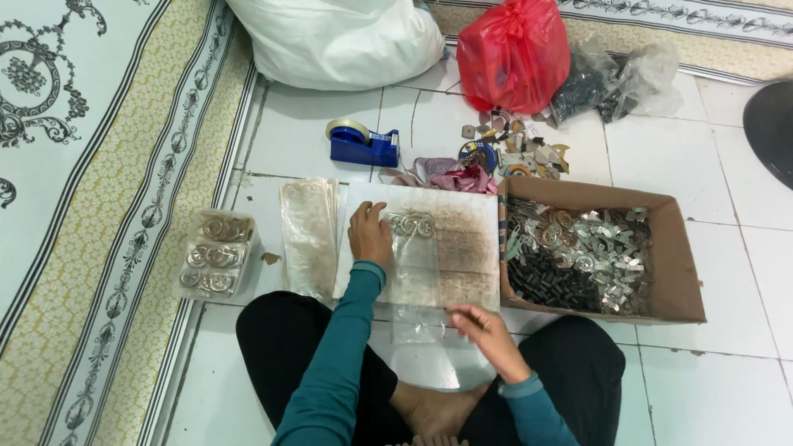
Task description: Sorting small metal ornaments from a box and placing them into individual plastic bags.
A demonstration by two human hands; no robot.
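Note:
I sit cross-legged on a tiled floor with a stained white board (pixel 462 239) in front of me. My left hand (pixel 369 234) rests on the board, fingers pressing the upper end of a clear plastic pouch (pixel 415 272) that holds round metal pieces (pixel 411 224). My right hand (pixel 487 329) pinches the pouch's lower end near my knees. The pouch lies stretched between both hands.
A cardboard box (pixel 681 272) of small metal and black parts sits right of the board. Left lie a stack of clear pouches (pixel 309 235) and filled packs (pixel 216 254). Behind are a blue tape dispenser (pixel 363 144), red bag (pixel 514 54), white sack (pixel 339 37) and a carpet (pixel 91 190).

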